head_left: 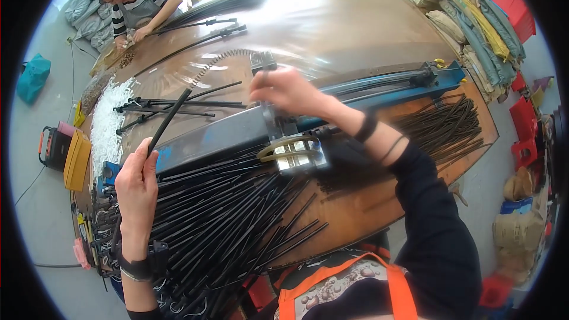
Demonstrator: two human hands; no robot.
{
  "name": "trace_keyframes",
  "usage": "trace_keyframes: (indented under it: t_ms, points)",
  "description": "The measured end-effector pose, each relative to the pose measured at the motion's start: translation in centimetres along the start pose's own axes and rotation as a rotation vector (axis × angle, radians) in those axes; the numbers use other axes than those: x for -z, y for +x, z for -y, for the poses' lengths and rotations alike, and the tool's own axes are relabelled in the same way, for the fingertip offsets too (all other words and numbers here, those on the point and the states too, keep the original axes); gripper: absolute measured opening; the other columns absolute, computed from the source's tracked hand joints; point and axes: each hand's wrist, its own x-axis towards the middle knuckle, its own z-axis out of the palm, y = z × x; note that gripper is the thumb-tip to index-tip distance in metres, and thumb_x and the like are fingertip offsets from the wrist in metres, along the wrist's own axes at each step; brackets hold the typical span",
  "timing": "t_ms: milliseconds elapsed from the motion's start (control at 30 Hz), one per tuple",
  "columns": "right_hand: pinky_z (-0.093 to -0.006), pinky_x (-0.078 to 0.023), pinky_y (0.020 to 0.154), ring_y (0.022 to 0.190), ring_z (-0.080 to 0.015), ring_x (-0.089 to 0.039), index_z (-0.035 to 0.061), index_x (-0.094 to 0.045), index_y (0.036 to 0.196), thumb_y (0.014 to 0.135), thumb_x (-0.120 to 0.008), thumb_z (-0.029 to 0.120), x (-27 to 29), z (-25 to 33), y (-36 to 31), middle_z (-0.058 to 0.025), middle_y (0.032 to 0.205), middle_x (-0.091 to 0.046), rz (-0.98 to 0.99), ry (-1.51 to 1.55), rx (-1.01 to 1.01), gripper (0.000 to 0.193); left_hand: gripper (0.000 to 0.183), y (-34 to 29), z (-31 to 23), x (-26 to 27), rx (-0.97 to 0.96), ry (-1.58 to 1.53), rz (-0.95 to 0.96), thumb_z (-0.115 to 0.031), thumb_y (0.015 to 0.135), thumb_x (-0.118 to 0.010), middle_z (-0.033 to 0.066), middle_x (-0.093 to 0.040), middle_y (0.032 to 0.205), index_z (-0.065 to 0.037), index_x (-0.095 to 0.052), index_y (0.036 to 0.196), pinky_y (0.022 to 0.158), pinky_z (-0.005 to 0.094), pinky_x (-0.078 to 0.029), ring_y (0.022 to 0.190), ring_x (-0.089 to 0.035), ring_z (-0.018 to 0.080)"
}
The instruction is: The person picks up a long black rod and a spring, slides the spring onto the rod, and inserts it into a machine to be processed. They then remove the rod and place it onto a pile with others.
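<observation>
My left hand (137, 185) is closed around a slim black tube (169, 118), which points up and away to the right over a long grey metal beam (216, 135). My right hand (287, 90) is slightly blurred, its fingers curled around an upright metal handle (261, 61) on the bench fixture. From the handle's top a coiled cord (222, 59) runs off to the left. Just below my right hand sits a shiny metal block (299, 153) with a yellowish hose looped over it. Many black tubes (207, 213) lie fanned out under my left forearm.
A blue rail (379, 96) extends right across the brown table (349, 29). Dark thin rods (441, 121) are heaped at right, white pieces (112, 124) at left. Black rods with fittings (195, 47) lie farther back. A co-worker (142, 9) handles small parts at the far left.
</observation>
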Motion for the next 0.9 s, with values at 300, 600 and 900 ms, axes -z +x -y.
trace_keyframes:
  t_ms: [300,600,900]
  points:
    - [-0.0357,-0.053,0.071,0.076,-0.0249,-0.069,0.0057,-0.069,0.097,0.090,-0.068,0.020,-0.1,0.0,1.1,-0.0124,0.086,-0.072,0.087,-0.008,0.014,0.016,0.027,0.5,-0.3,-1.2,0.032,-0.006,-0.008,-0.011,0.097,-0.061,0.0152,-0.060,0.080,-0.003,-0.062,0.122,0.061,0.0326,-0.046,0.065,-0.054,0.0230]
    - [-0.0412,-0.051,0.069,0.076,-0.0277,-0.067,0.0121,-0.068,0.090,0.087,-0.066,0.016,4.5,-2.0,-2.8,-0.0086,0.078,-0.067,0.043,-0.623,0.063,0.005,0.027,-0.5,2.4,-1.4,0.064,0.057,0.069,-0.014,0.095,-0.062,0.0155,-0.061,0.080,-0.006,-0.063,0.122,0.063,0.0377,-0.047,0.068,-0.059,0.0300]
    - [-0.0397,-0.039,0.091,0.085,-0.0283,-0.060,0.0072,-0.062,0.082,0.088,-0.062,0.009,11.1,-1.9,-13.4,-0.0072,0.083,-0.066,-0.102,-0.864,-0.003,0.006,0.010,4.5,-3.3,-11.9,-0.292,-0.198,0.203,-0.016,0.092,-0.059,0.0130,-0.065,0.079,-0.009,-0.065,0.096,0.062,0.0432,-0.053,0.072,-0.066,0.0329]
